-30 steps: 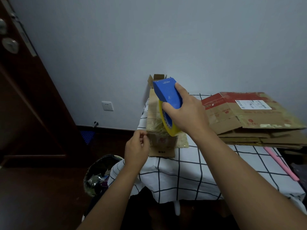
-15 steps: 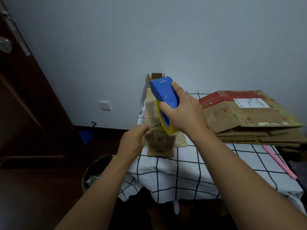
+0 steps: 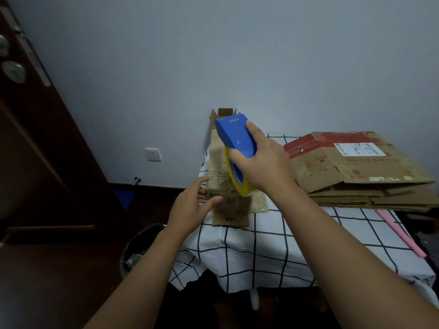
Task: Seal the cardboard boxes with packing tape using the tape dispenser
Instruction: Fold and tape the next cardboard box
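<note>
Your box (image 3: 219,172) lies lengthwise on the left end of the bench (image 3: 261,245), its far flaps open near the wall and its near flaps splayed flat on the checked cloth. Wrinkled tape shines over its near top edge.

Your right hand (image 3: 263,162) holds the blue dispenser (image 3: 237,136) above the box, fingers wrapped over its top and thumb on the near side: a firm grip round the body. The dispenser tilts, blue nose up toward the wall, with the yellow tape roll (image 3: 237,181) at its low end sitting at the box's near top edge; whether roll and cardboard actually touch, you cannot tell.

Your left hand (image 3: 190,210) is at the box's near left corner with a wide grip holding nothing, fingers mostly straight, the tips of finger and thumb at or against the taped cardboard.

To the right on the bench lies a stack of flattened boxes (image 3: 356,176), the top one red-printed with a white label. A pink rod (image 3: 399,231) lies just in front of that stack, along the bench's right edge. On the floor left of the bench stands a bin (image 3: 140,248). A dark door (image 3: 35,138) fills the left side, and a white socket (image 3: 152,154) sits low on the wall.
</note>
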`<state>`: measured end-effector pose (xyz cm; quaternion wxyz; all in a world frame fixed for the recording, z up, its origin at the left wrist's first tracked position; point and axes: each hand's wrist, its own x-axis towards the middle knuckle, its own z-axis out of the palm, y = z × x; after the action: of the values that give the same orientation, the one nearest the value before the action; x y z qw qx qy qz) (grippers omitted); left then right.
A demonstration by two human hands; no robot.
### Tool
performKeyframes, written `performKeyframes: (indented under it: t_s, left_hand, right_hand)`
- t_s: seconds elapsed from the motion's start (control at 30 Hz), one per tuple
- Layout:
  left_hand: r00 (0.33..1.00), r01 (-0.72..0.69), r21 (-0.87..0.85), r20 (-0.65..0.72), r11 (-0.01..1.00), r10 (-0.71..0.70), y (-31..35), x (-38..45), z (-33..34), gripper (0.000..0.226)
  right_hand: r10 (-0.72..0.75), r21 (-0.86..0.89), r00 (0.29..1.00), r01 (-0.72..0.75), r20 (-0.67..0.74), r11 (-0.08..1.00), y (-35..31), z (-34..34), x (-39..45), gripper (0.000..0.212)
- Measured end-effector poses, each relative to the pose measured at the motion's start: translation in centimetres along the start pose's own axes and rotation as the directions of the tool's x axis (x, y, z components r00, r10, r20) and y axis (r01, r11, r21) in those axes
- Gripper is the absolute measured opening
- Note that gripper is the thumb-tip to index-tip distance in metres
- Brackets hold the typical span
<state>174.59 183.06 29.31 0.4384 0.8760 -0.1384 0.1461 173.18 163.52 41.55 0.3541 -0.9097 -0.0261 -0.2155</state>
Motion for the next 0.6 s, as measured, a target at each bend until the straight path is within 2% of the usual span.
performKeyframes:
  t_s: [0.17,0.3,0.47,0.6]
  left_hand:
    - [0.997,0.012,-0.015,-0.072,1.000,-0.013,-1.0,-0.1,0.3,0.021]
    - [0.989,0.032,-0.052,-0.145,0.998,-0.039,-0.8,-0.4,1.0,0.017]
    - [0.921,0.164,-0.249,-0.309,0.954,-0.239,0.1,-1.4,2.9,0.006]
    - [0.896,0.107,-0.171,-0.410,0.979,-0.170,1.4,-2.1,4.4,0.018]
  right_hand:
    - [0.006,0.004,1.000,-0.006,0.000,1.000,0.1,-0.1,0.1,0.075]
    - [-0.002,-0.001,1.000,0.002,-0.001,1.000,0.1,0.0,0.0,0.074]
    - [0.003,0.007,1.000,-0.003,-0.004,1.000,0.1,0.0,0.1,0.074]
    - [-0.005,0.010,1.000,0.005,-0.011,1.000,0.1,0.1,0.1,0.073]
